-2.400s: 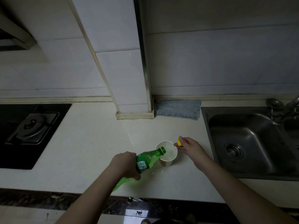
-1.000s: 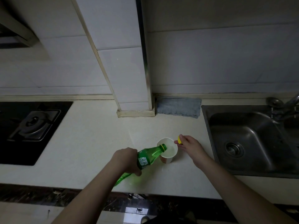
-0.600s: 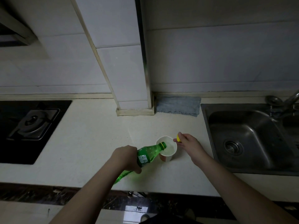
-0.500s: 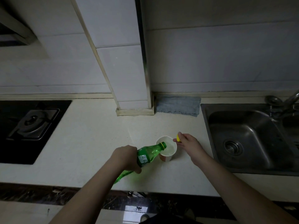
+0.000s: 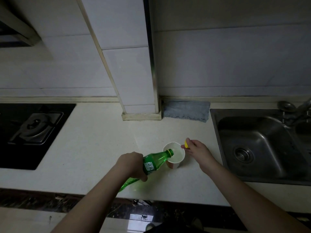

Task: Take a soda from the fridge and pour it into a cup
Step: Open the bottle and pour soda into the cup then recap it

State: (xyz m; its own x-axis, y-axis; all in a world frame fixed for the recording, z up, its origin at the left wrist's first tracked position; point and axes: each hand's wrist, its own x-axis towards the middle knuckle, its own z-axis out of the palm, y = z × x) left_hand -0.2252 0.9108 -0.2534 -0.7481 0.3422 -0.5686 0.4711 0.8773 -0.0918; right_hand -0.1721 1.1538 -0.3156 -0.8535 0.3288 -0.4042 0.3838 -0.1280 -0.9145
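Note:
A green soda bottle [image 5: 154, 163] is tilted, almost lying flat, with its open mouth over the rim of a white paper cup [image 5: 176, 158]. My left hand [image 5: 130, 163] grips the bottle around its middle. The cup stands upright on the pale countertop [image 5: 94, 148] and holds clear liquid. My right hand [image 5: 196, 148] is just right of the cup and pinches the yellow bottle cap [image 5: 186, 144] between thumb and fingers.
A steel sink [image 5: 262, 147] with a tap [image 5: 301, 108] lies to the right. A black gas hob [image 5: 32, 130] sits at the left. A grey cloth [image 5: 186, 109] lies by the tiled wall column [image 5: 133, 64]. The counter's front edge runs below my arms.
The bottle stays tipped over the cup and the liquid in the cup has risen slightly. Both hands hold nearly the same places.

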